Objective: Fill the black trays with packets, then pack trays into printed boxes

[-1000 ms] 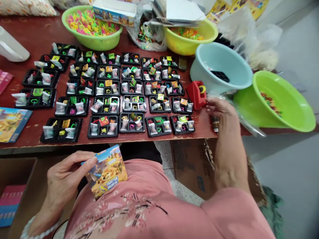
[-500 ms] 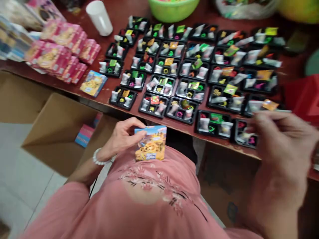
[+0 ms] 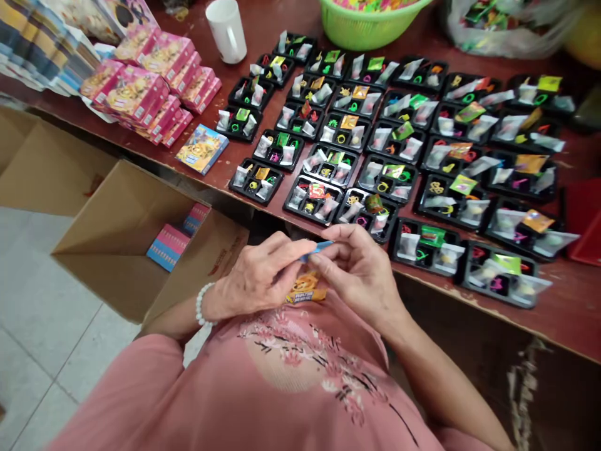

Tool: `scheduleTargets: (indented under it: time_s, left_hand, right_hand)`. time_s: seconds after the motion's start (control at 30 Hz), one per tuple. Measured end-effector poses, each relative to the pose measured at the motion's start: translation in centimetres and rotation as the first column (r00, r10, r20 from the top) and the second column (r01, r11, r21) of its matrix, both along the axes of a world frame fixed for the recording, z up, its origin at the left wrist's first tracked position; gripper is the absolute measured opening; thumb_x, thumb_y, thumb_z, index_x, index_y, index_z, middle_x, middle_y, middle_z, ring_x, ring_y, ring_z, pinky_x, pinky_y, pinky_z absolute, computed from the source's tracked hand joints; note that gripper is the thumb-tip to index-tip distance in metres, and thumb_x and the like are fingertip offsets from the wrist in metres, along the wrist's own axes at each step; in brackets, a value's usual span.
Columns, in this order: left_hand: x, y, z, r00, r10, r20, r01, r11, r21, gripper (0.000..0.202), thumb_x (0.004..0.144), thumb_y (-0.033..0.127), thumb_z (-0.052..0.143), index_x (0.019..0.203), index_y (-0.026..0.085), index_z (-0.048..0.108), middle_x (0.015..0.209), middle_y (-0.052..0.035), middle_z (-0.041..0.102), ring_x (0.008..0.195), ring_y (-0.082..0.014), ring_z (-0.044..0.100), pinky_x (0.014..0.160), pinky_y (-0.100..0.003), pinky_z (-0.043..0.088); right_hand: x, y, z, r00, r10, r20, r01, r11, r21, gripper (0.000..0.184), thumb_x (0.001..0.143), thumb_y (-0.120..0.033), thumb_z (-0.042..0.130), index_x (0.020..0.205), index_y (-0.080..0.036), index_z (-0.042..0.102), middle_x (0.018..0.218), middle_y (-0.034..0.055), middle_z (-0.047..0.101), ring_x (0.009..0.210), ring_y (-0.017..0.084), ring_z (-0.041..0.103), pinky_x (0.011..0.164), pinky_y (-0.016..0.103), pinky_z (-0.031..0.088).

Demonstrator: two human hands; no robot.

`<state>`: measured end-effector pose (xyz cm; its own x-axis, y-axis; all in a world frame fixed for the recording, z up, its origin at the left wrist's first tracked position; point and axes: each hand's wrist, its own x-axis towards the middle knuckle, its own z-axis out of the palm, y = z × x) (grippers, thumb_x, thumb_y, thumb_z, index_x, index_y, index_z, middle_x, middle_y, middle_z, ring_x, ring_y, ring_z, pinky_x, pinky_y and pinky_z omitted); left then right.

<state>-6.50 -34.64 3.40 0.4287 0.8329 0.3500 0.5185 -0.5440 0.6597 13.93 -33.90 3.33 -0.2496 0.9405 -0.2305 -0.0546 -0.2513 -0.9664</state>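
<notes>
In front of my waist is a small printed cardboard box (image 3: 307,288), yellow with blue edges. My left hand (image 3: 260,272), with a white bead bracelet at the wrist, grips it from the left. The thumb and fingers of my right hand (image 3: 359,269) pinch the blue flap at its top. My fingers cover much of the box, and its inside is hidden. Just beyond my hands, black compartment trays (image 3: 313,199) stand in rows on the table, holding wrapped pieces and small coloured items. Nearest on the right is a tray (image 3: 500,275) with a green packet.
A similar flat box (image 3: 203,148) lies near the table edge, beside stacked pink boxes (image 3: 136,94). A white mug (image 3: 226,31), a green basket (image 3: 370,28) and a plastic bag (image 3: 507,28) stand farther back. An open carton (image 3: 103,250) below left contains boxes.
My right hand has come from over the right-hand trays to the box and now pinches its flap. A green packet shows in the nearest right tray. The view has shifted slightly.
</notes>
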Motion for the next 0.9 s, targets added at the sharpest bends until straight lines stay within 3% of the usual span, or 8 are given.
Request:
scheduleTargets:
  time_s: [0.2,0.3,0.37,0.5,0.63,0.77,0.83,0.9]
  left_hand:
    - [-1.1,0.7,0.4,0.994,0.007,0.113,0.028,0.953,-0.301,0.027,0.101,0.021,0.063,0.124,0.02,0.077,0.109,-0.0071,0.082,0.094,-0.018,0.077,0.088,-0.03,0.063]
    - [-2.7,-0.1,-0.3,0.936,0.227,0.268,-0.065,0.862,-0.503,0.022,0.097,0.028,0.072,0.117,0.023,0.081,0.111,-0.0063,0.083,0.094,-0.0182,0.078,0.082,-0.027,0.063]
    - [-4.6,-0.5,-1.1,0.815,0.425,0.395,-0.118,0.788,-0.604,0.022,0.091,0.031,0.081,0.111,0.023,0.081,0.109,-0.0057,0.083,0.091,-0.018,0.078,0.078,-0.026,0.063]
    - [-10.2,-0.2,-2.4,0.625,0.574,0.529,-0.013,0.685,-0.729,0.028,0.074,0.033,0.091,0.097,0.022,0.08,0.097,-0.0064,0.083,0.082,-0.021,0.077,0.076,-0.032,0.064]
    - [-14.7,0.9,-2.6,0.822,0.401,0.403,0.074,0.626,-0.776,0.048,0.086,0.061,0.071,0.107,0.018,0.081,0.124,-0.0164,0.079,0.117,-0.0372,0.074,0.101,-0.052,0.06]
    - [-13.6,0.7,-3.6,0.996,0.068,0.053,-0.004,0.654,-0.757,0.102,0.069,0.058,0.09,0.158,0.025,0.053,0.159,-0.0139,0.058,0.143,-0.0431,0.058,0.122,-0.058,0.046]
    - [-11.9,0.3,-4.7,0.995,0.055,-0.081,-0.096,0.696,-0.711,0.126,0.06,0.05,0.096,0.168,0.025,0.034,0.165,-0.0173,0.048,0.147,-0.0447,0.053,0.124,-0.061,0.043]
    - [-10.7,-0.1,-6.0,0.97,0.155,-0.185,-0.239,0.728,-0.643,0.128,0.061,0.044,0.094,0.169,0.023,0.027,0.163,-0.0204,0.048,0.146,-0.0455,0.052,0.122,-0.065,0.043]
  right_hand:
    - [0.0,-0.6,-1.6,0.947,0.012,0.321,-0.061,0.988,0.143,0.044,0.097,-0.049,0.072,0.127,-0.021,0.056,0.071,-0.0025,0.068,0.06,0.015,0.066,0.057,0.028,0.052]
    - [1.0,-0.3,-2.5,0.785,-0.024,0.62,-0.201,0.935,0.291,0.061,0.092,-0.057,0.077,0.135,-0.019,0.06,0.085,0.0038,0.07,0.07,0.02,0.067,0.064,0.033,0.054]
    - [1.3,0.0,-2.9,0.763,0.059,0.643,-0.348,0.877,0.332,0.057,0.09,-0.06,0.079,0.128,-0.02,0.065,0.101,0.0089,0.071,0.084,0.022,0.069,0.07,0.035,0.057]
    - [0.0,0.9,-3.3,0.766,0.225,0.602,-0.571,0.669,0.476,0.017,0.109,-0.033,0.057,0.112,-0.018,0.066,0.1,0.0077,0.07,0.082,0.017,0.066,0.071,0.03,0.056]
    - [-3.7,2.1,-3.0,0.615,-0.15,0.774,-0.702,0.342,0.624,0.031,0.109,-0.01,0.039,0.11,-0.013,0.069,0.094,0.0111,0.069,0.081,0.021,0.06,0.072,0.035,0.051]
    - [-7.3,3.0,-3.1,0.615,-0.173,0.769,-0.776,0.038,0.63,0.032,0.11,-0.011,0.04,0.095,-0.017,0.069,0.09,0.009,0.068,0.082,0.022,0.057,0.078,0.038,0.049]
    - [-8.4,3.8,-3.9,0.622,-0.127,0.772,-0.781,-0.027,0.624,0.031,0.11,-0.014,0.042,0.094,-0.017,0.069,0.091,0.0095,0.069,0.085,0.023,0.059,0.081,0.039,0.049]
    - [-8.9,5.3,-5.0,0.61,-0.067,0.79,-0.792,-0.012,0.61,0.03,0.11,-0.017,0.044,0.095,-0.016,0.069,0.095,0.0109,0.071,0.087,0.023,0.061,0.081,0.039,0.05]
